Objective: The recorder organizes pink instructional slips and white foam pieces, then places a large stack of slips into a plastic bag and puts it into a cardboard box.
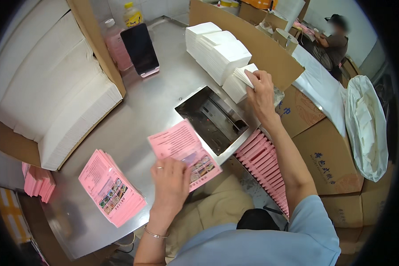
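Observation:
My left hand [169, 184] is closed on a pink printed packet [177, 141], held near the front edge of the steel table. The packet bears rows of small food pictures, and my fingers cover its middle. At the far right of the table, my right hand [262, 95] pinches a few white paper napkins [246, 75] at the top of a short napkin stack [235, 88]. Taller white napkin stacks [217, 48] stand just behind it. To the left of my left hand lies a pile of similar pink packets [111, 188].
A rectangular opening with a metal rim [181, 106] lies between my hands. A phone on a stand [139, 48], bottles [116, 44] and a carton of napkins [82, 106] occupy the left. Pink packets [264, 162] fill a row below right, near cardboard boxes [323, 155]. Another person [334, 44] sits beyond.

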{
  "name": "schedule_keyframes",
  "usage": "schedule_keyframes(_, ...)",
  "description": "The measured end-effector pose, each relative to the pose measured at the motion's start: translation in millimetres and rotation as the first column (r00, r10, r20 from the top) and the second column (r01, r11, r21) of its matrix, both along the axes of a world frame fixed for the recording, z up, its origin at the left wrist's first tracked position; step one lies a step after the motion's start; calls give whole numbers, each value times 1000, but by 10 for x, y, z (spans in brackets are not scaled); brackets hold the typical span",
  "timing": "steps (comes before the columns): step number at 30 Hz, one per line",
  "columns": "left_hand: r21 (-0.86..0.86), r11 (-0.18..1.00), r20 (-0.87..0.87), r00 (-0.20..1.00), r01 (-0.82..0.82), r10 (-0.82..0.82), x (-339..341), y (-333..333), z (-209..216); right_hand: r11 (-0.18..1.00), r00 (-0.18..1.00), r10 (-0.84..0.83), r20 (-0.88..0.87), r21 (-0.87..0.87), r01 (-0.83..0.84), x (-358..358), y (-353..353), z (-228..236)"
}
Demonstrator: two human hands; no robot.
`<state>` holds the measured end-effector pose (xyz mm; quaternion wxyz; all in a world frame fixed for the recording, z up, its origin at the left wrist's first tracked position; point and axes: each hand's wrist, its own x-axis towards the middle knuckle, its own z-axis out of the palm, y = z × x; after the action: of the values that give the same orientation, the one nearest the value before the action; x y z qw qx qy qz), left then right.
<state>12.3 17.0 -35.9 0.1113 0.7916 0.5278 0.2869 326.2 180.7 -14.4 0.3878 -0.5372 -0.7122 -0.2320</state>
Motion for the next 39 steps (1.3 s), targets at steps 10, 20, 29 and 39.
schedule_keyframes(10, 38, 985, -147, 975, -166, 169, 183, -3, 170, 820, 797, 540, 269, -384, -425, -1365, -929, -52)
schedule_keyframes(20, 31, 947, -284, 905, -320, 315, 88, -139, 216, 995, 967, -95, 234, 28, 91, -630, -373, 286)
schedule_keyframes(29, -21, 968, -316, 920, -251, 231, 99, -73, 318, 983, 1000, 24, 1, -184, -23, -117, -1, -2)
schedule_keyframes(39, -31, 995, -98, 991, -100, 97, -108, -34, 334, 564, 595, 803, -12, -306, -767, -1259, -1513, -104)
